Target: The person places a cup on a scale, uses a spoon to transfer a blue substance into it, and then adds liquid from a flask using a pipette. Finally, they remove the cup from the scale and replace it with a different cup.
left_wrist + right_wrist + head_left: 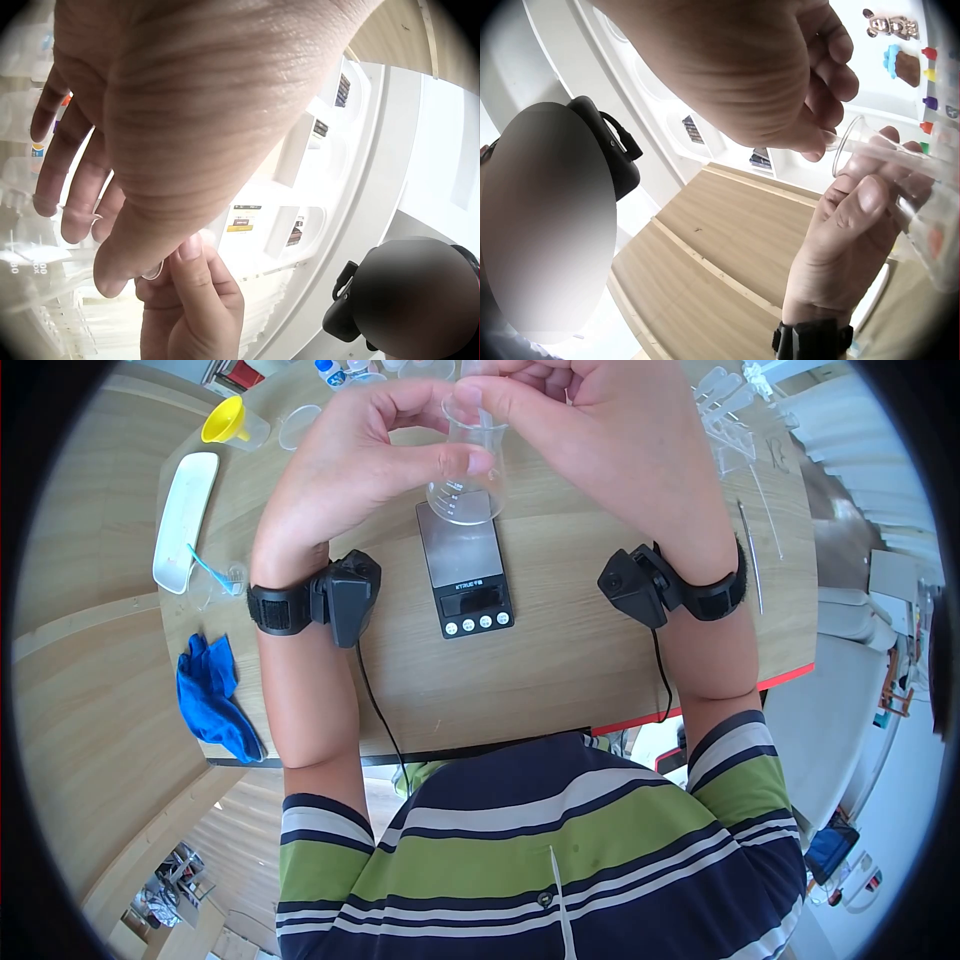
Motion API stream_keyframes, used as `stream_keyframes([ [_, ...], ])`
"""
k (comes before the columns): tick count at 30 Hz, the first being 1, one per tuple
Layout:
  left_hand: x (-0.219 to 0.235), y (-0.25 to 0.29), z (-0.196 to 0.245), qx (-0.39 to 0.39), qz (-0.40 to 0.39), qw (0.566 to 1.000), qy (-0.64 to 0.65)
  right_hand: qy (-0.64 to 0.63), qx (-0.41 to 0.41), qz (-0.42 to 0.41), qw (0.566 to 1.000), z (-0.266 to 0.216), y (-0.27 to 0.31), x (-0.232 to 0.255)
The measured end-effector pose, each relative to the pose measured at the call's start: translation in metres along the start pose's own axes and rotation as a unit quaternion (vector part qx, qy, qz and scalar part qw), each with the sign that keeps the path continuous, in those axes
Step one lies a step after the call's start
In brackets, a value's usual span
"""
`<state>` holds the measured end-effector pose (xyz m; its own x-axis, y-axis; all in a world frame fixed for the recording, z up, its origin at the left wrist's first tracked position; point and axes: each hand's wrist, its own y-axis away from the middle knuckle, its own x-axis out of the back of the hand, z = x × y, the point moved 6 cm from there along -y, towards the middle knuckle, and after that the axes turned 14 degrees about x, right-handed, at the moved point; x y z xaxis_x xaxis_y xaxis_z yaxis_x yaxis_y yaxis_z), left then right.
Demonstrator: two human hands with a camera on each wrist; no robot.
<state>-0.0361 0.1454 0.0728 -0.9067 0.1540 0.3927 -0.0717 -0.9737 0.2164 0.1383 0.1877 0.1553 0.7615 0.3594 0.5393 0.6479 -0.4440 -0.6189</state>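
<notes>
My left hand grips a clear conical flask around its neck, thumb on the near side. The flask, with white graduation marks, is above the kitchen-type digital scale and overlaps its back edge in the head view. At the flask's mouth, my right hand pinches the top end of a thin translucent tube between thumb and finger. The tube reaches down through the neck into the flask. In the left wrist view the right hand shows below the left palm, which hides most of the flask.
On the left lie a yellow funnel in a clear cup, a white tray, a light-blue stick and a blue cloth. Small bottles stand at the back. On the right are clear plastic pieces and a metal rod.
</notes>
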Motion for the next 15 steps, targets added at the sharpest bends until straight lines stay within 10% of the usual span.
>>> stream_keyframes([
  [15,-0.0007,0.0009,0.0010,-0.001,-0.008,1.000,0.018,0.031,-0.008,-0.003,0.999,-0.0031,0.0008,0.0000],
])
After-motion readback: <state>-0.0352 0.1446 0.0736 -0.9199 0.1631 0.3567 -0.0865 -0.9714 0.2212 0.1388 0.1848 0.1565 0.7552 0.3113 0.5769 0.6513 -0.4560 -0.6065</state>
